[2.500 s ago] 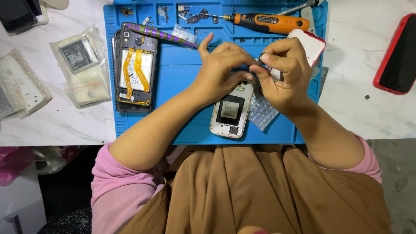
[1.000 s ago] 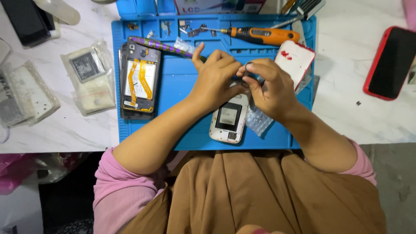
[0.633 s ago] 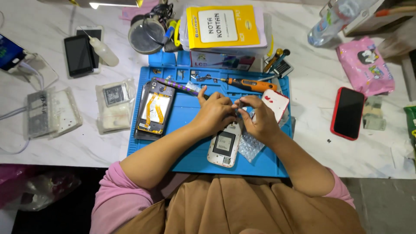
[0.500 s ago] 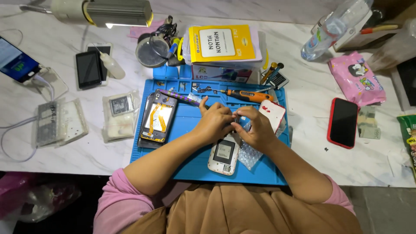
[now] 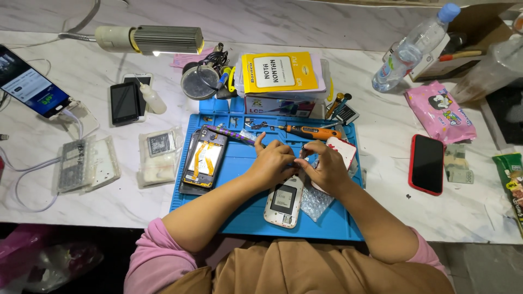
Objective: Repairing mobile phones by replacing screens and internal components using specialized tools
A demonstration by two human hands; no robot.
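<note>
Two hands meet over our blue silicone work mat. Near its front edge lies the white opened phone body, back cover off, long axis running front to back. Our left hand and right hand pinch narrowly on something too small to identify.

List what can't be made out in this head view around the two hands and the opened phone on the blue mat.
- The small part pinched between left hand and right hand: too small, hidden by the fingertips.
- Top end of the white phone: covered by both hands.
- White and red cover: partly hidden behind the right hand.
- Bubble wrap: partly under the right wrist.
- Snack packet: cut off by the right edge.
</note>
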